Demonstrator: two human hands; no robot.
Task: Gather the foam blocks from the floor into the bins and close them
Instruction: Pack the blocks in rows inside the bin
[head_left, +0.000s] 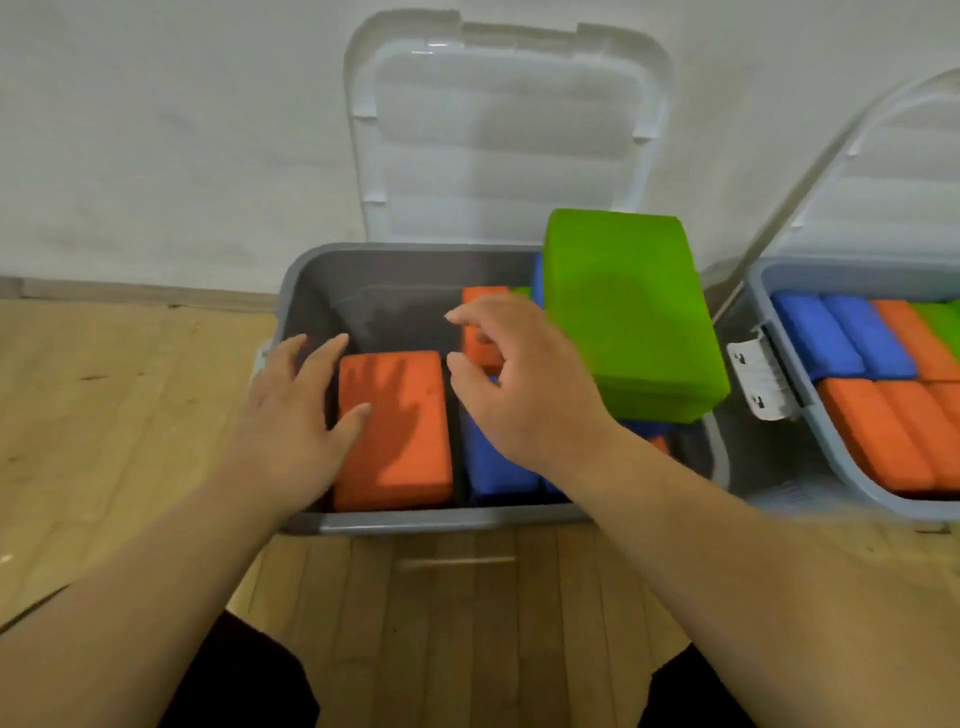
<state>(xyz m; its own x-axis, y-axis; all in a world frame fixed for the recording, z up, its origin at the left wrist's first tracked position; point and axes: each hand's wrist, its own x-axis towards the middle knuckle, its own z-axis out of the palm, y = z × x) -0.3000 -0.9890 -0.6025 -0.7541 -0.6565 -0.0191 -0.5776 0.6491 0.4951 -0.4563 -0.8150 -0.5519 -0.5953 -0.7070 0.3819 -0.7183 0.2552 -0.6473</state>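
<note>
Hands over an open grey bin (441, 519) on a wooden floor (130, 389). The left hand (291, 415) is spread with straight fingers and holds nothing. Its thumb lies over the left edge of an orange block (400, 447), which rests flat in the bin just right of this hand; whether it touches cannot be told. The right hand (524, 384) hangs with fingers loosely curled and apart, also gripping nothing. A blue block (493, 467) lies under its palm, and a second orange block (480, 343) shows behind its fingertips. Just right of this hand a green block (634, 322) sits tilted on top of the other blocks, overhanging the bin's right side. Beyond both hands the clear lid (509, 140) stands upright against the wall (156, 130). Further right, a second bin (904, 512), its lid (883, 171) raised, holds rows of blue, orange and green blocks.
</note>
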